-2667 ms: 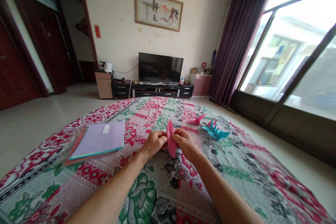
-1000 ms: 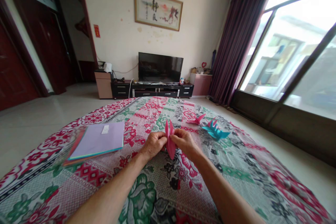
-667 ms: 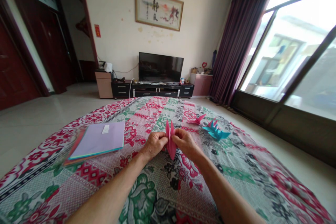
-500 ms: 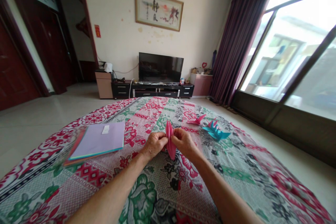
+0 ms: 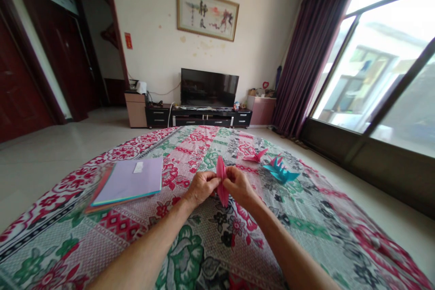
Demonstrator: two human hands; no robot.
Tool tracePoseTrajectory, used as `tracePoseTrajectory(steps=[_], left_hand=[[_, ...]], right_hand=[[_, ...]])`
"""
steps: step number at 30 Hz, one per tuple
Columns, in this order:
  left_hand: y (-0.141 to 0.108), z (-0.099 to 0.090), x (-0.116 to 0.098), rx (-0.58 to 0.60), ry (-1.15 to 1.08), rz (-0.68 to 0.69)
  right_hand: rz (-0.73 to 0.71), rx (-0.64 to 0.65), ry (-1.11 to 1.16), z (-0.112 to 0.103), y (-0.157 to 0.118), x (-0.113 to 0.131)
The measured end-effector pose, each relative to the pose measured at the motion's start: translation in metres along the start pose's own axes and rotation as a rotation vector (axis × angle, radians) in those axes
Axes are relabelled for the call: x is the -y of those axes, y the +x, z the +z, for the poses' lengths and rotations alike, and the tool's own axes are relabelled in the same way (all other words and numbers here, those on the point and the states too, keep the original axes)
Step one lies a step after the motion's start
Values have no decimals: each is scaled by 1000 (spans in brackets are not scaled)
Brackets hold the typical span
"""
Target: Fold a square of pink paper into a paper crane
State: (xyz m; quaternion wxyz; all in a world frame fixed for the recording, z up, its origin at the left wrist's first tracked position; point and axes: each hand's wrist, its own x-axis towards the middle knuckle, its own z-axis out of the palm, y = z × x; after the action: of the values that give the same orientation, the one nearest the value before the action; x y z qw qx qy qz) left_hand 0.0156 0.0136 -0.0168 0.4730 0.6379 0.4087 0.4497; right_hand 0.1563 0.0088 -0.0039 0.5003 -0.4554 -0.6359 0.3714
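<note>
A folded pink sheet of origami paper (image 5: 222, 195), narrow and pointed at both ends, is held upright between my two hands over the table. My left hand (image 5: 203, 186) pinches its left side with thumb and fingers. On the opposite side my right hand (image 5: 239, 186) grips it the same way, thumb toward me. Some fingertips are hidden behind the paper. To the right lie a pink folded paper crane (image 5: 257, 156) and blue folded paper cranes (image 5: 281, 173), with more pink paper behind the blue.
A stack of coloured paper (image 5: 131, 183), lilac on top with a small white slip (image 5: 138, 167), lies at the left. The round table wears a flowered cloth (image 5: 183, 258). Beyond it stand a television (image 5: 210, 87) and a low cabinet (image 5: 203, 120); windows are at the right.
Both hands keep their hold on the pink paper, which has turned very slightly. The whole view has shifted a little; the cranes and paper stack lie as before.
</note>
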Motion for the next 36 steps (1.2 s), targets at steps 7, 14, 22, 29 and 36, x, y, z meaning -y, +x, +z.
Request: tracePoseTrajectory(steps=[7, 14, 22, 29, 36], left_hand=[[-1, 1, -3, -9, -16, -6], [-1, 1, -5, 6, -38, 11], [1, 4, -3, -81, -141, -33], [-1, 2, -8, -45, -143, 3], [1, 2, -8, -163, -190, -39]], right_hand=[[175, 97, 204, -5, -4, 11], [145, 7, 264, -1, -1, 1], [75, -13, 259, 0, 1, 1], [18, -9, 227, 1, 0, 9], [-31, -40, 291, 1, 3, 7]])
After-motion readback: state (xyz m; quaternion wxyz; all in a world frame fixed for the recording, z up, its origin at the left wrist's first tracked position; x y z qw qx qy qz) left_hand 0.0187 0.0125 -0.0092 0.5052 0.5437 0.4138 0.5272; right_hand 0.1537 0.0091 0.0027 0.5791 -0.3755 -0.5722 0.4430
